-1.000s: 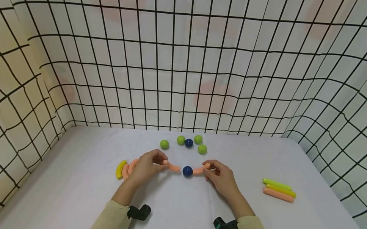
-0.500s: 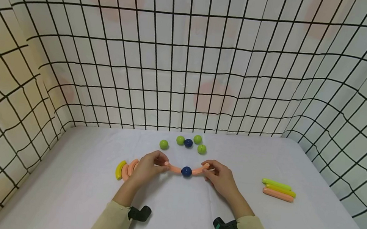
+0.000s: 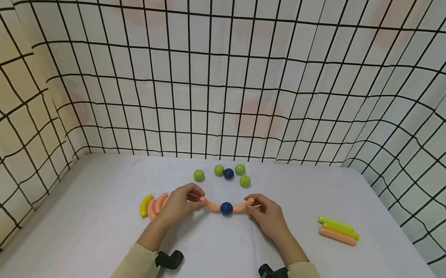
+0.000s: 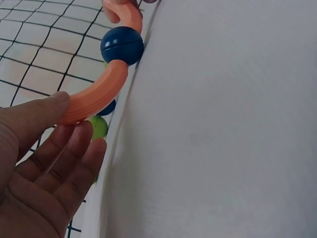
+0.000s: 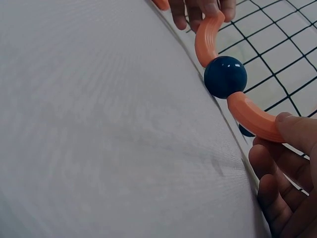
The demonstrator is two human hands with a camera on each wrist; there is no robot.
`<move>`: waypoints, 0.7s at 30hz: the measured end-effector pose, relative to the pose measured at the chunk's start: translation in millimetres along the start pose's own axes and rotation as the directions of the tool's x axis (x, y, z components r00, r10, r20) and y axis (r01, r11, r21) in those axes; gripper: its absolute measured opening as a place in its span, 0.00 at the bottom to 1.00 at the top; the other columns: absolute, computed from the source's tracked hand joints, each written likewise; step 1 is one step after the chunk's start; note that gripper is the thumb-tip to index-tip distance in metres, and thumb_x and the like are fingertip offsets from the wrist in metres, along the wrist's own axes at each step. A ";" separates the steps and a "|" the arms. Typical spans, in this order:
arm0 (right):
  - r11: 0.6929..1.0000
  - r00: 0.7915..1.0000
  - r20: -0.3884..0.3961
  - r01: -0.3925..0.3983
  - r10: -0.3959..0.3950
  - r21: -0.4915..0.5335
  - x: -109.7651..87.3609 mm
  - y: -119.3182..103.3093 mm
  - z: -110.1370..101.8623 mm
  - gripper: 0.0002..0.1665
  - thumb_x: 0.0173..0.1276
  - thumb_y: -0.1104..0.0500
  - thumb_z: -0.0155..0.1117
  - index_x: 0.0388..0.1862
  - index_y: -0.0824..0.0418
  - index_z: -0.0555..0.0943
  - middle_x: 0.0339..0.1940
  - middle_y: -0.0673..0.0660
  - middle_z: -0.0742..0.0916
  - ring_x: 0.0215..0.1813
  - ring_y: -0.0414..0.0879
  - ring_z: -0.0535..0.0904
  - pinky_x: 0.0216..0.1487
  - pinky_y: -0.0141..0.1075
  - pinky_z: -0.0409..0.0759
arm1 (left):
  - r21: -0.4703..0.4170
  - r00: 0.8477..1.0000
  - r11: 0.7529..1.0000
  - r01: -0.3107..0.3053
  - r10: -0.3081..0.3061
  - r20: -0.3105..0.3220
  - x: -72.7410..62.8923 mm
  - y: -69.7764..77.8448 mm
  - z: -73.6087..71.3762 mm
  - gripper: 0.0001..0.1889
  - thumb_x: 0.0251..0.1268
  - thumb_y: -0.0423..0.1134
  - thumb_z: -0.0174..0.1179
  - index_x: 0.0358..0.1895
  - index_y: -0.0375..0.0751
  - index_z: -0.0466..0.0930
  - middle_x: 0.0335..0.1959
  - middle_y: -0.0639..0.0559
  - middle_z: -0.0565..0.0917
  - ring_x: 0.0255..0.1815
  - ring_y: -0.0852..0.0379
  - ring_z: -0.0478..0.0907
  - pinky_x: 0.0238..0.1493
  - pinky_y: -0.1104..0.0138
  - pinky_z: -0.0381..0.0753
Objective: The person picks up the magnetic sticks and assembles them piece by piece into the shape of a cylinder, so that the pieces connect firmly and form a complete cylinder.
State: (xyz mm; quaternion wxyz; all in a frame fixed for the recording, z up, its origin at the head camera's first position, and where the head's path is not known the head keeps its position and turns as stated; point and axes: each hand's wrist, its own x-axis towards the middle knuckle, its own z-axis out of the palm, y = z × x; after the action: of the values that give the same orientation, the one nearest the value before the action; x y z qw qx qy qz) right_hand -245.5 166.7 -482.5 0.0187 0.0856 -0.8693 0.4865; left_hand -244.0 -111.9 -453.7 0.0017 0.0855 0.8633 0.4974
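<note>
Glossy dark-blue ball (image 3: 226, 208) between left curved orange rod (image 4: 96, 94) and right curved orange rod (image 5: 250, 116)

The left hand (image 3: 178, 204) and right hand (image 3: 271, 217) each hold their rod's outer end, grip narrowed to a pinch; the ball touches both inner ends.

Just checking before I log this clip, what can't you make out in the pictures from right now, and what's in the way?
Head view: right ends and exact count of the stacked curved pieces, hidden by the left hand.
Left wrist view: most of the right hand, cut off by the top edge; a green ball, partly behind the left hand.
Right wrist view: rear blue ball, largely behind the held orange piece.
</note>
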 end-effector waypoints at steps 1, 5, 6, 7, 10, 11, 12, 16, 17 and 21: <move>1.000 1.000 0.000 -0.004 0.004 -0.001 0.0 -0.1 0.1 0.13 0.70 0.56 0.67 0.53 0.51 0.83 0.39 0.52 0.86 0.29 0.42 0.79 0.27 0.30 0.75 | -0.002 1.000 1.000 0.003 -0.003 0.002 0.3 -0.5 0.1 0.09 0.61 0.36 0.70 0.43 0.45 0.81 0.40 0.53 0.85 0.45 0.57 0.83 0.44 0.65 0.81; 1.000 1.000 -0.003 -0.015 0.015 0.006 -0.2 -1.4 0.2 0.13 0.70 0.56 0.67 0.52 0.51 0.83 0.36 0.53 0.85 0.27 0.42 0.77 0.25 0.30 0.74 | -0.006 1.000 1.000 0.011 -0.011 0.005 0.5 -1.0 0.1 0.10 0.61 0.36 0.70 0.44 0.45 0.82 0.41 0.52 0.85 0.45 0.56 0.83 0.44 0.64 0.82; 1.000 1.000 -0.004 -0.016 0.016 0.009 -0.2 -1.6 0.2 0.13 0.70 0.56 0.67 0.52 0.51 0.83 0.36 0.53 0.85 0.26 0.42 0.77 0.25 0.30 0.74 | -0.009 1.000 1.000 0.016 -0.016 0.004 0.4 -0.8 0.1 0.10 0.61 0.36 0.70 0.44 0.45 0.82 0.41 0.52 0.85 0.45 0.56 0.83 0.44 0.64 0.82; 1.000 1.000 -0.005 -0.016 0.016 0.013 -0.2 -1.9 0.5 0.13 0.70 0.56 0.67 0.52 0.52 0.83 0.37 0.54 0.85 0.25 0.42 0.77 0.24 0.30 0.74 | -0.008 1.000 1.000 0.018 -0.018 0.005 0.2 -1.1 -0.1 0.10 0.61 0.36 0.70 0.45 0.45 0.82 0.42 0.52 0.85 0.45 0.56 0.83 0.44 0.64 0.82; 1.000 1.000 -0.007 -0.015 0.015 0.027 0.2 -2.2 1.2 0.13 0.70 0.56 0.66 0.53 0.53 0.82 0.38 0.55 0.85 0.24 0.43 0.76 0.23 0.30 0.74 | -0.008 1.000 1.000 0.020 -0.020 0.010 -0.5 -1.6 -0.1 0.10 0.62 0.36 0.69 0.45 0.45 0.82 0.43 0.52 0.86 0.46 0.56 0.83 0.45 0.64 0.82; 0.999 1.000 -0.008 -0.018 0.018 0.032 0.3 -2.2 1.4 0.13 0.71 0.56 0.66 0.53 0.53 0.82 0.38 0.55 0.85 0.24 0.43 0.76 0.23 0.30 0.74 | -0.007 1.000 1.000 0.019 -0.019 0.011 -0.6 -1.7 -0.1 0.10 0.62 0.36 0.69 0.46 0.45 0.82 0.43 0.52 0.86 0.46 0.56 0.83 0.45 0.64 0.82; 0.999 1.000 -0.009 -0.021 0.021 0.036 0.5 -2.2 1.5 0.13 0.71 0.56 0.66 0.53 0.53 0.82 0.39 0.55 0.85 0.25 0.43 0.76 0.23 0.31 0.75 | -0.008 1.000 1.000 0.019 -0.019 0.013 -0.7 -1.8 0.0 0.10 0.62 0.36 0.69 0.46 0.45 0.82 0.43 0.52 0.86 0.46 0.56 0.83 0.45 0.64 0.82; 0.998 0.999 -0.018 -0.049 0.050 0.045 0.9 -3.3 1.0 0.14 0.71 0.56 0.66 0.54 0.54 0.82 0.40 0.56 0.85 0.25 0.43 0.77 0.24 0.31 0.76 | -0.018 0.999 1.000 0.024 -0.023 0.027 -0.8 -2.2 1.0 0.11 0.62 0.36 0.69 0.46 0.43 0.82 0.42 0.51 0.85 0.43 0.57 0.83 0.43 0.65 0.83; 0.997 0.998 -0.021 -0.054 0.055 0.046 1.1 -3.9 0.8 0.14 0.71 0.56 0.66 0.54 0.54 0.82 0.40 0.56 0.85 0.25 0.43 0.77 0.24 0.31 0.76 | -0.029 0.999 0.999 0.030 -0.029 0.036 -0.8 -2.1 1.3 0.11 0.62 0.35 0.69 0.46 0.43 0.82 0.42 0.51 0.85 0.42 0.57 0.83 0.41 0.65 0.83; 0.996 0.998 -0.020 -0.065 0.067 0.062 1.3 -5.8 -1.8 0.15 0.71 0.55 0.66 0.53 0.57 0.82 0.40 0.57 0.85 0.24 0.42 0.75 0.23 0.31 0.74 | -0.057 0.996 0.997 0.054 -0.050 0.076 -0.6 -1.0 3.3 0.10 0.64 0.34 0.67 0.47 0.40 0.81 0.42 0.48 0.85 0.35 0.58 0.82 0.35 0.65 0.85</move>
State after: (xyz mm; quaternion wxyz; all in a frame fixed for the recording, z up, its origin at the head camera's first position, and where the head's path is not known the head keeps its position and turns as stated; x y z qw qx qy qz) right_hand -245.9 165.0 -476.5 0.0095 0.0521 -0.8561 0.5141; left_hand -243.2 -109.7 -456.3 0.0494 0.0813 0.8494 0.5191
